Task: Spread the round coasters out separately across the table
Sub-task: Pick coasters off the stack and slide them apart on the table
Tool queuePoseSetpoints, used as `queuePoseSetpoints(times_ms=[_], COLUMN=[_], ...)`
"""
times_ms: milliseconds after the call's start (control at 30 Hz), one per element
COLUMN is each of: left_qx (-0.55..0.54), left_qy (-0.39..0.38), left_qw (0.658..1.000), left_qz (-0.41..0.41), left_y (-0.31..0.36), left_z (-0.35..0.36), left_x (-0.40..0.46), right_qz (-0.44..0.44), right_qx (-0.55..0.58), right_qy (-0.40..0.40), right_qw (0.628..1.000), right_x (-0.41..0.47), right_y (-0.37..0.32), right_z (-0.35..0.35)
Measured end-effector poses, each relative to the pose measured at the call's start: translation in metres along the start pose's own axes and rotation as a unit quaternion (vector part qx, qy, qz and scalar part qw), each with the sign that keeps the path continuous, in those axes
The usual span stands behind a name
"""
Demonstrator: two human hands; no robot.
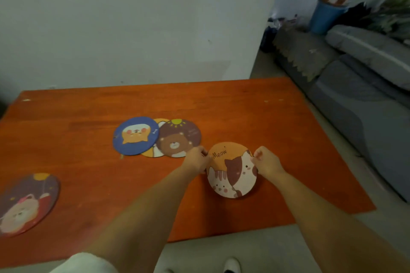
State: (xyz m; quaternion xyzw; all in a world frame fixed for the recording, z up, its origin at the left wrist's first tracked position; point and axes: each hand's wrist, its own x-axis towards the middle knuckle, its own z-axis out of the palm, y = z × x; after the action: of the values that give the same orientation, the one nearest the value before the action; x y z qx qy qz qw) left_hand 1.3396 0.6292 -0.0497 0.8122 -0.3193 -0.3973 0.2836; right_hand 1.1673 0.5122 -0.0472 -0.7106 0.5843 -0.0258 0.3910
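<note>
An orange "Meow" coaster with two cats is held just above the orange table, right of centre. My left hand pinches its left edge and my right hand pinches its right edge. Behind it three coasters overlap in a cluster: a blue one with a dog, a brown one with a bear, and a yellow one mostly hidden beneath them. A dark purple coaster lies alone at the near left.
A white wall stands right behind the table's far edge. A grey sofa runs along the right side, with a blue bucket beyond it. My white shoe shows on the floor below the table's front edge.
</note>
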Motion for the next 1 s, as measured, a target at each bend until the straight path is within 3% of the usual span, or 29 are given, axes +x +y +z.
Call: queuePoseSetpoints(times_ms=[233,600,767,1000], left_qx=[0.101,0.184,0.164,0.075], left_qy=[0.029,0.067,0.081,0.152], left_qw=[0.994,0.979,0.981,0.979], left_qz=[-0.042,-0.062,-0.058,-0.114], left_y=[0.012,0.009,0.0,-0.053], left_z=[0.067,0.081,0.052,-0.058], left_x=[0.014,0.023,0.027,0.046], right_qz=[-0.004,-0.064,-0.092,-0.131], right_qx=[-0.024,-0.152,-0.139,-0.099], right_qy=[-0.039,-0.037,-0.054,-0.069], right_qw=[0.999,0.986,0.985,0.984], right_x=[0.019,0.038,0.054,0.059], right_y=[0.059,0.062,0.024,-0.077], right_z=[-0.017,-0.012,-0.01,0.051])
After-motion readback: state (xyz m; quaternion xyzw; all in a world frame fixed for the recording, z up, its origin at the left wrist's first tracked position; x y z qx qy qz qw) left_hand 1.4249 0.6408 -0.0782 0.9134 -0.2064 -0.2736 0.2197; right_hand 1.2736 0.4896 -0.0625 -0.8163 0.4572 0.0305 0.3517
